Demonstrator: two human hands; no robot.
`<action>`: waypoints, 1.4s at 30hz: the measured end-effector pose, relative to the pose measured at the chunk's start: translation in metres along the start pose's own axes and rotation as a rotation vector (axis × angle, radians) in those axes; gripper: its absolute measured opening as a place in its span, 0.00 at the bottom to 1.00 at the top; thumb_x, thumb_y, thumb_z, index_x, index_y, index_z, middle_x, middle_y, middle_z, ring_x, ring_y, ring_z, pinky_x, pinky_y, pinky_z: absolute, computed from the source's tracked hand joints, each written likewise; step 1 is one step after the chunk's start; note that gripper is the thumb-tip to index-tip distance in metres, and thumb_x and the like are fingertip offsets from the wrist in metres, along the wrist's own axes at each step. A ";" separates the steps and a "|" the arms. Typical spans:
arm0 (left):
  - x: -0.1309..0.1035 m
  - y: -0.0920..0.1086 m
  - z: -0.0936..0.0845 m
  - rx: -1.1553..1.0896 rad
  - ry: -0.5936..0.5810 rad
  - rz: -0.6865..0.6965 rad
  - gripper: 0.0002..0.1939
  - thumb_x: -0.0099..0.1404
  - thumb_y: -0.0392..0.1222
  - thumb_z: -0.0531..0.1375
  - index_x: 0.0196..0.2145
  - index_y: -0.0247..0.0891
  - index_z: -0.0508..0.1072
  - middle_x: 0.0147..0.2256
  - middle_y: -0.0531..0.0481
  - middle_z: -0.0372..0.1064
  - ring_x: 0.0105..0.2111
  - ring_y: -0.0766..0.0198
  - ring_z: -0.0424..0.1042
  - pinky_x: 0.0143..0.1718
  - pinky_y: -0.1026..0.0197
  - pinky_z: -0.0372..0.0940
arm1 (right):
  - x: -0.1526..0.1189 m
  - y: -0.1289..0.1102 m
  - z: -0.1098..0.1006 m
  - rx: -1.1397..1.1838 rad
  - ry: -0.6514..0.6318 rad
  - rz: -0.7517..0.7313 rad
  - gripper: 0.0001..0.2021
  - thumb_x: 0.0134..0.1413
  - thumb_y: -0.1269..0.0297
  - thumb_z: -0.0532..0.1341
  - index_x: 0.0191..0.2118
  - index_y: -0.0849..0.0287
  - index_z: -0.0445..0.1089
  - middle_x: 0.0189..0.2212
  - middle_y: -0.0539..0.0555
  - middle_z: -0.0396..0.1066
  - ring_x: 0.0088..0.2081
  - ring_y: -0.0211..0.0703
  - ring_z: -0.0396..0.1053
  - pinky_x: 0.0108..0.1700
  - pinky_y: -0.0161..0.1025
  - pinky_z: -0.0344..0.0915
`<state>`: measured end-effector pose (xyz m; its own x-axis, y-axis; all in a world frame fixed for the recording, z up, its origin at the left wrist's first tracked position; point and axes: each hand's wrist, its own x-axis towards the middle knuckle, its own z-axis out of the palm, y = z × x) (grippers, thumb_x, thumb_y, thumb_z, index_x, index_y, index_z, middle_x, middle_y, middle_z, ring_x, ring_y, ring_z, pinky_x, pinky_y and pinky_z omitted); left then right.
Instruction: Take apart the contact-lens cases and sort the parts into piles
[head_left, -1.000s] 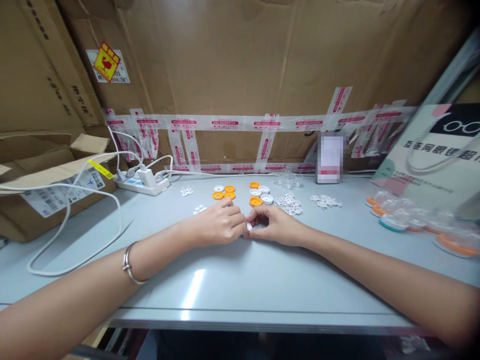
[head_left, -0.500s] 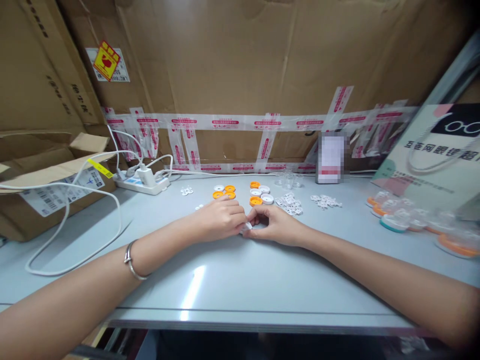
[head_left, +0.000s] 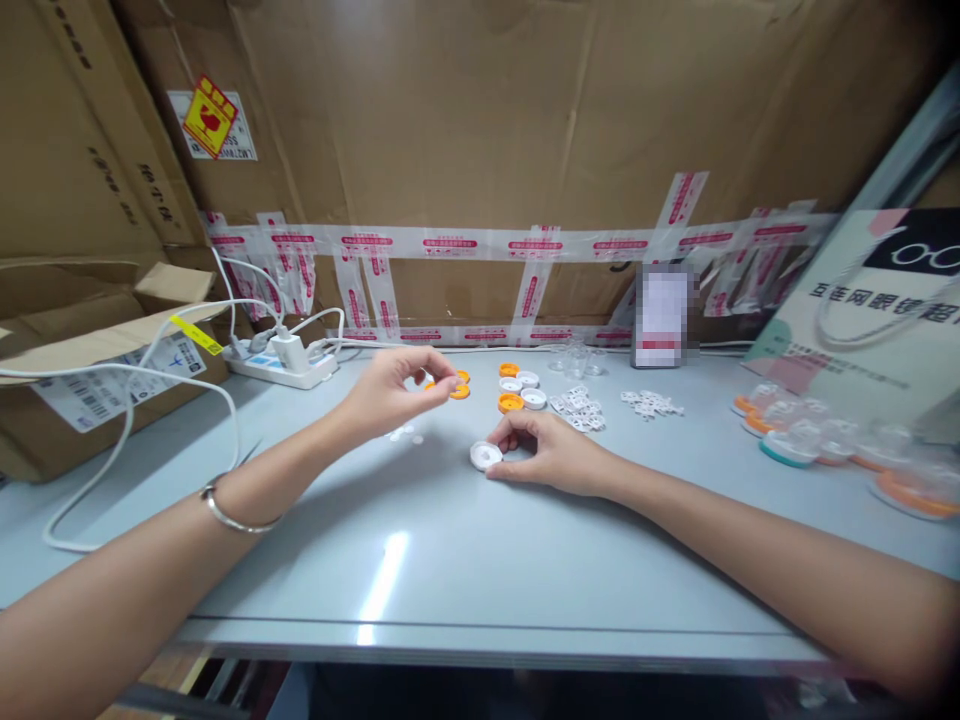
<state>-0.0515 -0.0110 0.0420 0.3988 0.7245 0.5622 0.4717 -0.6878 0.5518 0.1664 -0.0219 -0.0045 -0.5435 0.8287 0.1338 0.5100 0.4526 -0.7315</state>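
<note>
A white round plastic cap (head_left: 486, 457) with a raised rim sits at the middle of the table, a small pale shape visible inside it. My right hand (head_left: 551, 450) is closed on its right edge, thumb and fingers pinching the rim. My left hand (head_left: 401, 392) hovers over the table to the left of the cap, thumb and forefinger brought together. Whatever is between those fingertips, if anything, I cannot make out. Behind the left hand, orange caps (head_left: 460, 391) are partly hidden. Small white discs (head_left: 405, 432) lie just below that hand.
Orange and white caps (head_left: 511, 402) stand beyond my right hand, beside piles of small white parts (head_left: 579, 408) and clear domes (head_left: 577, 357). A phone (head_left: 660, 315) leans at the back. Domed pieces (head_left: 795, 440) stand right; a power strip (head_left: 289, 368) and cardboard box (head_left: 112, 380) left.
My left hand has lifted off the white cap and moved left and back, uncovering the cap and the small discs. My right hand stays in place, holding the cap.
</note>
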 end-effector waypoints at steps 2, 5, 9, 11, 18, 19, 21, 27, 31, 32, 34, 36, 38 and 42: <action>0.002 -0.003 -0.019 -0.033 0.021 -0.058 0.08 0.55 0.42 0.58 0.28 0.33 0.70 0.26 0.50 0.69 0.26 0.70 0.64 0.27 0.67 0.58 | 0.000 0.000 0.000 0.017 -0.006 0.010 0.16 0.39 0.55 0.64 0.35 0.59 0.69 0.31 0.51 0.67 0.35 0.40 0.65 0.37 0.37 0.61; 0.006 -0.015 -0.052 -0.015 -0.175 -0.211 0.10 0.55 0.44 0.58 0.29 0.34 0.69 0.25 0.51 0.68 0.24 0.70 0.64 0.24 0.68 0.58 | 0.000 0.000 -0.001 0.065 -0.014 0.031 0.17 0.39 0.55 0.64 0.36 0.59 0.69 0.31 0.51 0.67 0.34 0.39 0.64 0.36 0.36 0.61; 0.008 -0.044 -0.087 0.265 -0.461 -0.338 0.10 0.52 0.45 0.58 0.28 0.35 0.71 0.25 0.52 0.69 0.25 0.69 0.65 0.23 0.69 0.57 | 0.001 -0.003 -0.002 0.114 0.021 0.052 0.17 0.38 0.55 0.65 0.36 0.60 0.69 0.30 0.51 0.66 0.32 0.37 0.63 0.34 0.35 0.60; 0.007 -0.059 -0.095 0.407 -0.547 -0.369 0.09 0.50 0.43 0.57 0.27 0.36 0.71 0.25 0.53 0.69 0.26 0.68 0.65 0.24 0.69 0.57 | 0.001 -0.007 -0.002 0.121 0.056 0.071 0.17 0.38 0.56 0.65 0.36 0.60 0.69 0.29 0.51 0.66 0.31 0.37 0.63 0.34 0.35 0.60; -0.003 -0.080 -0.086 0.696 -0.703 -0.383 0.07 0.43 0.37 0.53 0.21 0.36 0.70 0.22 0.52 0.67 0.23 0.66 0.64 0.22 0.68 0.55 | 0.002 -0.017 -0.013 0.232 0.152 0.107 0.17 0.41 0.56 0.64 0.37 0.59 0.67 0.31 0.51 0.67 0.29 0.36 0.63 0.32 0.35 0.61; -0.003 -0.079 -0.085 0.699 -0.720 -0.376 0.08 0.43 0.37 0.52 0.21 0.36 0.70 0.22 0.52 0.67 0.23 0.66 0.64 0.22 0.68 0.55 | 0.002 -0.017 -0.016 0.215 0.185 0.103 0.17 0.41 0.56 0.64 0.38 0.58 0.67 0.31 0.51 0.67 0.29 0.36 0.63 0.32 0.35 0.61; -0.005 -0.077 -0.082 0.693 -0.748 -0.378 0.08 0.43 0.37 0.53 0.22 0.36 0.70 0.22 0.52 0.67 0.23 0.66 0.64 0.22 0.68 0.55 | 0.004 -0.013 -0.023 0.151 0.258 0.094 0.18 0.40 0.56 0.64 0.39 0.58 0.67 0.30 0.50 0.67 0.28 0.36 0.63 0.31 0.35 0.61; -0.006 -0.078 -0.083 0.670 -0.764 -0.440 0.08 0.43 0.39 0.54 0.23 0.37 0.71 0.23 0.51 0.69 0.23 0.65 0.65 0.22 0.67 0.54 | 0.012 -0.003 -0.039 -0.074 0.407 0.113 0.18 0.40 0.56 0.63 0.40 0.58 0.67 0.29 0.51 0.67 0.26 0.37 0.62 0.27 0.35 0.59; -0.006 -0.074 -0.084 0.629 -0.760 -0.462 0.08 0.43 0.39 0.54 0.22 0.36 0.71 0.23 0.51 0.69 0.23 0.65 0.65 0.22 0.67 0.54 | 0.020 -0.004 -0.043 -0.064 0.374 0.151 0.19 0.41 0.55 0.62 0.40 0.59 0.67 0.29 0.53 0.68 0.29 0.39 0.64 0.28 0.35 0.60; -0.006 -0.071 -0.084 0.618 -0.755 -0.458 0.07 0.43 0.39 0.54 0.22 0.36 0.71 0.22 0.51 0.68 0.23 0.65 0.65 0.22 0.67 0.53 | 0.023 -0.005 -0.044 -0.080 0.365 0.163 0.19 0.41 0.56 0.62 0.40 0.59 0.67 0.30 0.53 0.68 0.30 0.39 0.64 0.29 0.35 0.60; -0.005 -0.067 -0.084 0.604 -0.729 -0.435 0.06 0.45 0.40 0.55 0.21 0.36 0.71 0.22 0.51 0.68 0.22 0.66 0.64 0.22 0.67 0.52 | 0.032 -0.006 -0.047 -0.143 0.337 0.171 0.17 0.41 0.56 0.62 0.39 0.59 0.68 0.31 0.53 0.69 0.31 0.40 0.65 0.29 0.35 0.60; -0.004 -0.062 -0.084 0.584 -0.689 -0.400 0.07 0.47 0.42 0.56 0.19 0.36 0.70 0.20 0.51 0.67 0.21 0.66 0.62 0.21 0.67 0.51 | 0.045 -0.006 -0.048 -0.230 0.297 0.157 0.16 0.41 0.56 0.62 0.37 0.58 0.69 0.32 0.52 0.69 0.32 0.40 0.65 0.30 0.34 0.59; -0.003 -0.057 -0.083 0.539 -0.661 -0.358 0.11 0.49 0.46 0.57 0.18 0.36 0.69 0.19 0.51 0.67 0.20 0.67 0.62 0.20 0.67 0.51 | 0.060 -0.006 -0.045 -0.320 0.239 0.145 0.15 0.43 0.56 0.61 0.37 0.57 0.69 0.33 0.52 0.69 0.32 0.40 0.65 0.31 0.34 0.59; -0.001 -0.044 -0.071 0.474 -0.596 -0.226 0.10 0.55 0.43 0.54 0.23 0.37 0.70 0.23 0.51 0.69 0.23 0.66 0.64 0.24 0.66 0.54 | 0.091 -0.005 -0.032 -0.475 0.137 0.103 0.16 0.44 0.54 0.60 0.38 0.59 0.70 0.34 0.54 0.70 0.33 0.41 0.65 0.32 0.35 0.59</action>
<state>-0.1284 0.0155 0.0609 0.5438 0.8387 -0.0302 0.8226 -0.5255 0.2171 0.1355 0.0616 0.0330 -0.3983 0.8981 0.1865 0.8206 0.4397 -0.3649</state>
